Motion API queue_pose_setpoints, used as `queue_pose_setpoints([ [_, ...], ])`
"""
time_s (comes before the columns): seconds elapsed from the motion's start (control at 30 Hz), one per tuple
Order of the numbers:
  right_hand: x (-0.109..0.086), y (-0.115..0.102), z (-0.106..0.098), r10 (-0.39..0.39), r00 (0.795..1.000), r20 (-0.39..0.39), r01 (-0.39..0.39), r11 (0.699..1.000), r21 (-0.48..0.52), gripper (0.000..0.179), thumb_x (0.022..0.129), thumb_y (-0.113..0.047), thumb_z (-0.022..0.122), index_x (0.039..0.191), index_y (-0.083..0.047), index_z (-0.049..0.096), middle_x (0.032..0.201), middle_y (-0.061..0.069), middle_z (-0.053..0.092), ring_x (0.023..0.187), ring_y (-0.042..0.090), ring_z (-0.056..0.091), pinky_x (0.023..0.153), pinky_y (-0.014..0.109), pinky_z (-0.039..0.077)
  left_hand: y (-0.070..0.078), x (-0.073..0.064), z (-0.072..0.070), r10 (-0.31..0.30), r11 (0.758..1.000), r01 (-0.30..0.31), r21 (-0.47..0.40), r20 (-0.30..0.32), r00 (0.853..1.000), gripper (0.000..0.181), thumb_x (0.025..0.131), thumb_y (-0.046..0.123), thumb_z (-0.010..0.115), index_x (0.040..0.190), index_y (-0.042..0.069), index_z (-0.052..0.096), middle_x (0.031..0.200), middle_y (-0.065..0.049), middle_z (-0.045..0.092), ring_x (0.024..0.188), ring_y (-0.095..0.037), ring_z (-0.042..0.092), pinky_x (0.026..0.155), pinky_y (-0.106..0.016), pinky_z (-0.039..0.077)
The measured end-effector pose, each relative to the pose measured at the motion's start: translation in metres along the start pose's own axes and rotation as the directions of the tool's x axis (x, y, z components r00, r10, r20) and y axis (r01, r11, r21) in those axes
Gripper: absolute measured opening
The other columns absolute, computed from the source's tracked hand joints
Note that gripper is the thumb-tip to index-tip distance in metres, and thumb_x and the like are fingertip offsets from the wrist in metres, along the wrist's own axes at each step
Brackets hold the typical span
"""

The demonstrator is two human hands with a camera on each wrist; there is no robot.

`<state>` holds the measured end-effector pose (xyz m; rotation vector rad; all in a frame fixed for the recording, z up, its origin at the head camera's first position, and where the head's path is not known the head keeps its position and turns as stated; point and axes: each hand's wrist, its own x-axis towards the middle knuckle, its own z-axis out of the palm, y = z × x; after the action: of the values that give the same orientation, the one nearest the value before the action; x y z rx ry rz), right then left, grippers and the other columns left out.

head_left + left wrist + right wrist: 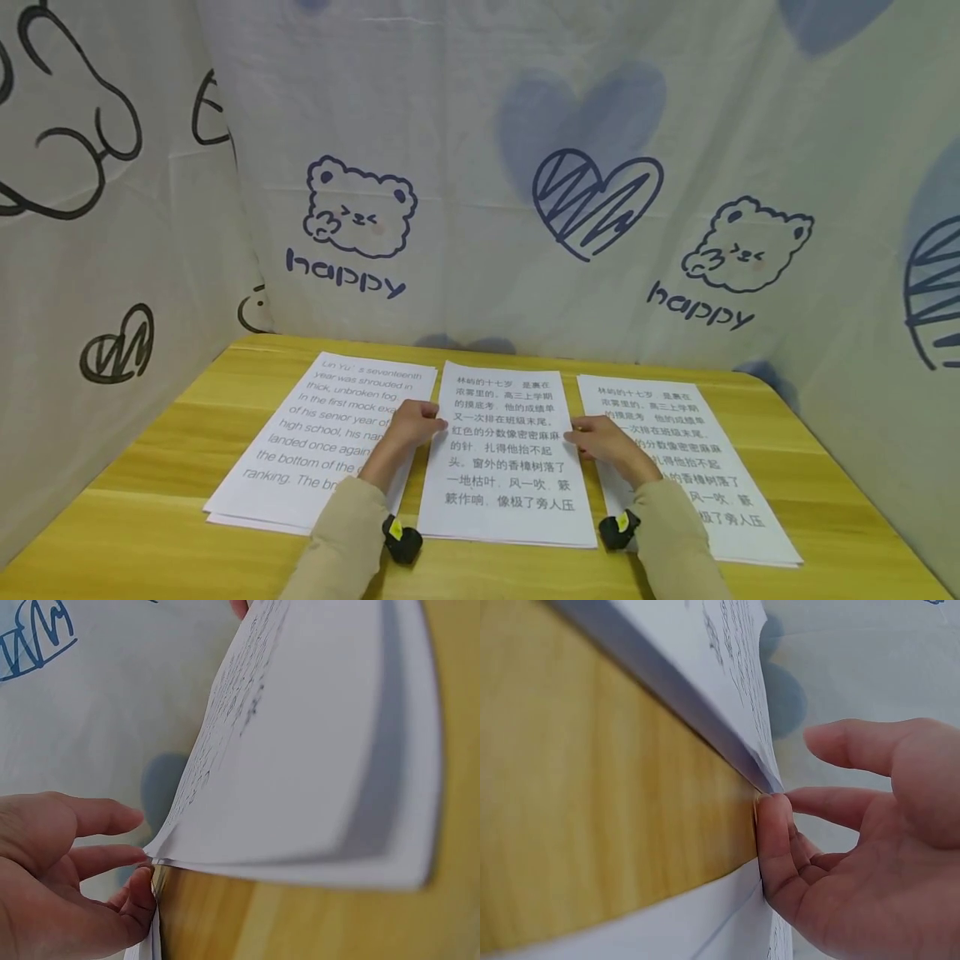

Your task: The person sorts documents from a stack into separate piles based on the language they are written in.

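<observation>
Between my hands lies a middle stack of white sheets (pixel 502 467) printed with Chinese characters. My left hand (pixel 408 429) touches its left edge with the fingertips. On the opposite edge, the fingertips of my right hand (pixel 607 442) touch the paper. In the left wrist view, one digit stands apart from the sheets (pixel 315 750) while other fingertips meet their edge. The right wrist view shows fingertips (pixel 772 817) against the paper edge, with one digit raised away from it. The sheets' edges are slightly separated. Neither hand plainly pinches the paper.
A left stack with English text (pixel 277 442) lies partly under my left forearm. To the right, another stack with Chinese text (pixel 675 408) lies partly behind my right hand and sleeve. The yellow wood-grain table (pixel 135 508) meets a printed cloth wall (pixel 480 275).
</observation>
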<state>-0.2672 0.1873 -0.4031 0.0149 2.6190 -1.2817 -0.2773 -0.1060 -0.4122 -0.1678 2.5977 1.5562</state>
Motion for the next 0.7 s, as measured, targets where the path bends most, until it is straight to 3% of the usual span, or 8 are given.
queue_pose_setpoints([
  [0.27,0.0012,0.0015,-0.0001,0.010,0.999,-0.042,-0.009,1.000,0.019,0.049,0.096,-0.013,0.057,0.137,0.010,0.045,0.120,0.021,0.059,0.092,0.023,0.061,0.084,0.039,0.051,0.0007,0.0015,0.0031,0.008,1.000,-0.009,-0.022,-0.030,1.000,0.042,0.087,0.004,0.064,0.127,-0.006,0.058,0.112,-0.019,0.062,0.098,-0.027,0.058,0.085,-0.036,0.049],
  [0.53,0.0014,0.0000,-0.0009,0.018,0.996,-0.087,-0.016,1.000,0.023,0.049,0.095,-0.009,0.058,0.139,0.007,0.045,0.116,0.021,0.060,0.088,0.022,0.061,0.080,0.035,0.052,0.0008,0.0013,0.0045,0.044,0.995,-0.045,-0.085,-0.014,0.999,0.041,0.090,0.004,0.060,0.131,0.001,0.058,0.103,-0.015,0.063,0.080,-0.019,0.059,0.066,-0.026,0.049],
  [0.7,0.0016,0.0000,-0.0015,0.024,0.992,-0.125,-0.025,1.000,-0.004,0.050,0.092,-0.006,0.062,0.138,0.006,0.047,0.105,0.016,0.061,0.083,0.021,0.061,0.075,0.033,0.053,0.0021,-0.0006,0.0036,0.059,0.992,-0.061,-0.114,-0.015,0.998,0.043,0.088,0.000,0.059,0.131,-0.002,0.057,0.095,-0.015,0.065,0.072,-0.016,0.061,0.064,-0.024,0.051],
])
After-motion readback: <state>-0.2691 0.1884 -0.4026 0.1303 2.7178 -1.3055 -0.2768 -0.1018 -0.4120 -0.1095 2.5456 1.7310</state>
